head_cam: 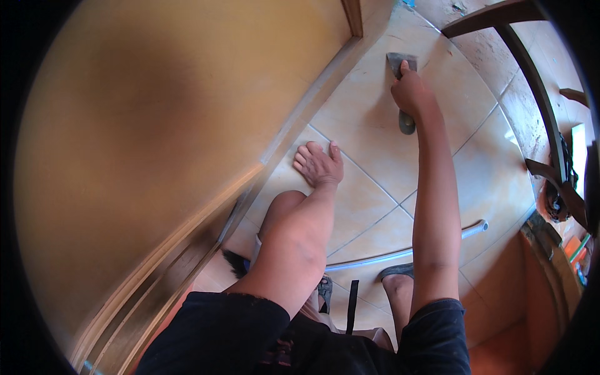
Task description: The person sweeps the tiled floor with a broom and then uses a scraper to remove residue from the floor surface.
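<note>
My right hand (412, 91) grips a putty knife (402, 63), its wide, worn metal blade lying against or just over the beige floor tiles (375, 126). The thumb presses along the blade's base, and the rounded end of the handle sticks out below my fist. Resting palm-down on the tiles near the wall's base is my left hand (320, 164), fingers spread slightly and nothing in it. Some small dark flecks and scratches mark the tiles beyond the blade.
A yellow wall (187, 117) with a low baseboard (309, 101) runs along my left. A pale pole or tube (375, 259) lies across the tiles by my feet. Dark wooden furniture legs (534, 84) stand on the right, near a reddish-orange panel (543, 272).
</note>
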Demonstrator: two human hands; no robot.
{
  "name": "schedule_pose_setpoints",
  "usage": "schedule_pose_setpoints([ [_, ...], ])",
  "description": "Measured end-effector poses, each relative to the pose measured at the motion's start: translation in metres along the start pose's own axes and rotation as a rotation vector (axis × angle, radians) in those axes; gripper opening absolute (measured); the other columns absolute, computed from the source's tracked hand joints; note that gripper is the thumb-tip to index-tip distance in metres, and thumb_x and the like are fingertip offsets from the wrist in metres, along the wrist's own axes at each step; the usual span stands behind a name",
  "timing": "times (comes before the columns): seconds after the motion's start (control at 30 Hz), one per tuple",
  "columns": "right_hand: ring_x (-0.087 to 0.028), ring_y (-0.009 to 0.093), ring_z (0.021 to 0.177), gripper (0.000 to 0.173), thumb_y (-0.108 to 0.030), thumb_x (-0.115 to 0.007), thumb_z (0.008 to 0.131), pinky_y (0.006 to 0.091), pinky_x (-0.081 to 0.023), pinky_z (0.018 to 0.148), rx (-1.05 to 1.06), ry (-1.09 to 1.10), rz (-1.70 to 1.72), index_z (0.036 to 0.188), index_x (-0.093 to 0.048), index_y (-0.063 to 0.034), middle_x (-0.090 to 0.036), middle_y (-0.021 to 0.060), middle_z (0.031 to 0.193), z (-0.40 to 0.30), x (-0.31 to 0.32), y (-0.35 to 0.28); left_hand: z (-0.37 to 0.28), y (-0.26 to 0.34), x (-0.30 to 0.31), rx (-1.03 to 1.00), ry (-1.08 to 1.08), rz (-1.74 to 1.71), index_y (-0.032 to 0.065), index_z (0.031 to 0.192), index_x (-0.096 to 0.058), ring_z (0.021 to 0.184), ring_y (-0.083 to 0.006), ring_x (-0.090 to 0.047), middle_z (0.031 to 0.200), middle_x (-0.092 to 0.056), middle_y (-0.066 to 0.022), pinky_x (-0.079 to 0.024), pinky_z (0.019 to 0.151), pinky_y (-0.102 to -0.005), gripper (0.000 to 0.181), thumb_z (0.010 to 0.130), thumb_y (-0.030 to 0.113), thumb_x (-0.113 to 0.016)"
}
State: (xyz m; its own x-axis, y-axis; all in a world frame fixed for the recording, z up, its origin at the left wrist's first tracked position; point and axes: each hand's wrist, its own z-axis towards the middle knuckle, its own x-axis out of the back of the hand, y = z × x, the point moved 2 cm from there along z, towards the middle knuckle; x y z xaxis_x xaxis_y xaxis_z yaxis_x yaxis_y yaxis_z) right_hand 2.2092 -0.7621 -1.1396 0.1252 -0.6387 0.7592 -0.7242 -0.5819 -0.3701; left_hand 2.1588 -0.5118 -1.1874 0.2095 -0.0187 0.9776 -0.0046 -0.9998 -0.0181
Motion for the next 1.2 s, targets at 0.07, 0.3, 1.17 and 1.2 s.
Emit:
schedule_pose_setpoints([
  [0.07, -0.055, 0.037, 0.098, 0.055, -0.019, -0.042, 0.083, 0.0398, -0.043, 0.084, -0.001, -0.008, 0.056, 0.135, -0.029, -0.0072, -0.056, 0.024, 0.107, 0.011, 0.002, 0.001, 0.0, 0.003, 0.001, -0.037, 0.01, -0.012, 0.0078, 0.089, -0.045, 0.092, -0.0274, -0.038, 0.094, -0.041, -0.0109, -0.026, 0.084, -0.0383, 0.038, 0.079, 0.044, -0.052],
  [0.3, -0.057, 0.036, 0.095, 0.054, -0.02, -0.042, 0.084, 0.0396, -0.044, 0.081, 0.026, -0.004, -0.082, 0.135, -0.029, -0.0085, -0.057, 0.024, 0.105, 0.0, 0.004, 0.005, -0.001, 0.0, 0.0, -0.006, 0.0, -0.01, 0.0085, 0.087, -0.045, 0.093, -0.0276, -0.038, 0.094, -0.041, -0.0111, -0.026, 0.085, -0.0384, 0.037, 0.079, 0.044, -0.051],
  [1.17, -0.059, 0.038, 0.084, 0.057, -0.018, -0.045, 0.084, 0.0456, -0.046, 0.075, 0.059, -0.166, 0.03, 0.137, -0.025, -0.0104, -0.06, 0.0232, 0.092, -0.093, -0.05, -0.028, 0.0, -0.002, 0.002, -0.017, 0.013, -0.022, 0.0074, 0.089, -0.045, 0.093, -0.0276, -0.038, 0.094, -0.041, -0.0114, -0.026, 0.085, -0.038, 0.039, 0.079, 0.044, -0.051],
  [1.2, -0.059, 0.038, 0.084, 0.057, -0.018, -0.045, 0.084, 0.0456, -0.046, 0.074, 0.074, -0.126, 0.043, 0.137, -0.025, -0.0104, -0.06, 0.0229, 0.091, -0.072, -0.049, -0.03, -0.003, 0.0, 0.001, -0.025, 0.011, -0.013, 0.0075, 0.089, -0.046, 0.093, -0.0276, -0.038, 0.093, -0.042, -0.0115, -0.026, 0.085, -0.0381, 0.038, 0.079, 0.044, -0.051],
])
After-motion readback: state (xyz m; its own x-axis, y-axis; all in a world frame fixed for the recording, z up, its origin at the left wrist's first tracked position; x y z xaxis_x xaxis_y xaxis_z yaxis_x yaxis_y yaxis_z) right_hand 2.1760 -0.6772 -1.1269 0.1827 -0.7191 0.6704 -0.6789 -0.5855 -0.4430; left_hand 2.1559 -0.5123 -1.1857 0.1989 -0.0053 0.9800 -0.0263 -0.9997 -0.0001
